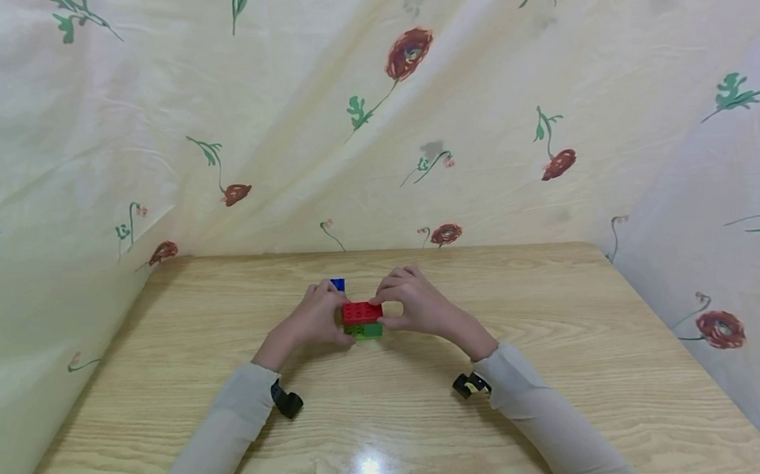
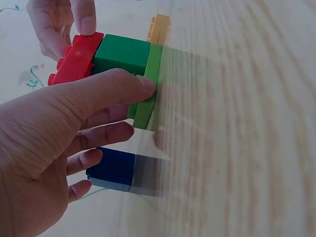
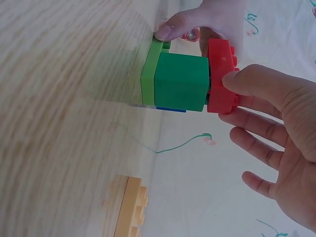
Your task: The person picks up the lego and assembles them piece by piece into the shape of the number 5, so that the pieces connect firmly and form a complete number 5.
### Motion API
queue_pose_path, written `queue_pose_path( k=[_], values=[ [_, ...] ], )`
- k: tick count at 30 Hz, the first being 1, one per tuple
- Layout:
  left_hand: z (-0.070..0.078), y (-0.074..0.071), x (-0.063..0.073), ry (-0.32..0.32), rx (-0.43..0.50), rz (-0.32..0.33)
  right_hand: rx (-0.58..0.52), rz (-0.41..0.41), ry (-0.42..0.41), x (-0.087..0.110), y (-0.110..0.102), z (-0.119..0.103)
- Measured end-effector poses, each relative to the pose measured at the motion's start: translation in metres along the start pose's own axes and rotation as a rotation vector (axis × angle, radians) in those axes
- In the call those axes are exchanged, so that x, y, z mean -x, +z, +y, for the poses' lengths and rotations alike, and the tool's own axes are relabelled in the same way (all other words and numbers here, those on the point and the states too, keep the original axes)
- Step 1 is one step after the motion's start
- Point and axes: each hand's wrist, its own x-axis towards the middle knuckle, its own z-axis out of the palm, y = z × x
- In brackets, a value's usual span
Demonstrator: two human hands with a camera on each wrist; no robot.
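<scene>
A small stack of toy building bricks stands on the table between the two hands. At its bottom lies a flat light green brick (image 2: 154, 64), with a dark green brick (image 3: 181, 81) on it. The red brick (image 1: 362, 312) sits on top, its studs facing up. My left hand (image 1: 321, 316) grips the light green brick, thumb on the near side and fingers behind. My right hand (image 1: 419, 304) pinches the red brick at its right end between thumb and fingers. A blue brick (image 2: 111, 168) stands beyond the left hand's fingers, partly hidden in the head view.
A light orange brick (image 3: 129, 210) lies on the wooden table (image 1: 565, 371) off to the right of the stack, hidden behind the right hand in the head view. Flower-patterned cloth (image 1: 291, 125) encloses the table's back and sides. Each wrist wears a small black camera (image 1: 288, 402).
</scene>
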Motion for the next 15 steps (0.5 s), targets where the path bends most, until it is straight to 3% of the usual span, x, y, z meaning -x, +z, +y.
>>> queue_pose_path(
  k=[15],
  values=[
    [-0.0039,-0.0026,0.0017,0.044,-0.080,0.001,0.009,-0.005,-0.001,-0.0001,-0.0023,-0.0026]
  ],
)
